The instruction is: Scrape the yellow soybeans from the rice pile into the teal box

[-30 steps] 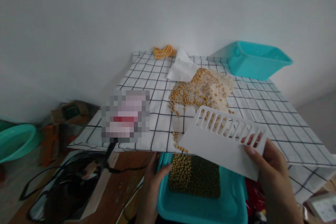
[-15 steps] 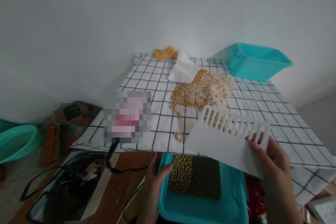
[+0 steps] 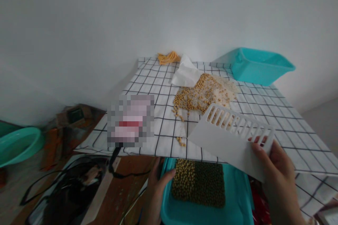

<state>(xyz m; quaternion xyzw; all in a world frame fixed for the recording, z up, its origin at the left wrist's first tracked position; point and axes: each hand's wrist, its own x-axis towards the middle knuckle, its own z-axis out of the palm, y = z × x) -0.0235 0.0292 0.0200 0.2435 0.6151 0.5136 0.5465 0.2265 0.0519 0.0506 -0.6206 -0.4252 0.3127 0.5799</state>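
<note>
My right hand (image 3: 274, 163) grips the right end of a white plastic scraper (image 3: 227, 140) with a row of slots along its upper edge. The scraper is tilted over the front of the table, before a spread pile of soybeans and rice grains (image 3: 203, 93). Below the table edge, my left hand (image 3: 161, 182) is closed on the left rim of a teal plastic bin (image 3: 235, 214). Inside the bin, yellow soybeans (image 3: 183, 179) lie beside dark green beans (image 3: 210, 184). A few loose soybeans (image 3: 181, 141) rest near the table's front edge.
A checked cloth (image 3: 155, 77) covers the table. At the back right stands another teal bin (image 3: 264, 68); a white tissue (image 3: 186, 74) and a yellow cloth (image 3: 169, 58) lie at the back. A blurred-out object (image 3: 132, 119) with a black strap is at left. A green basin (image 3: 21, 146) sits farther left.
The whole scene sits slightly lower in view as the camera tilts. The scraper is angled a little more steeply, its right end lower. Both hands keep their hold.
</note>
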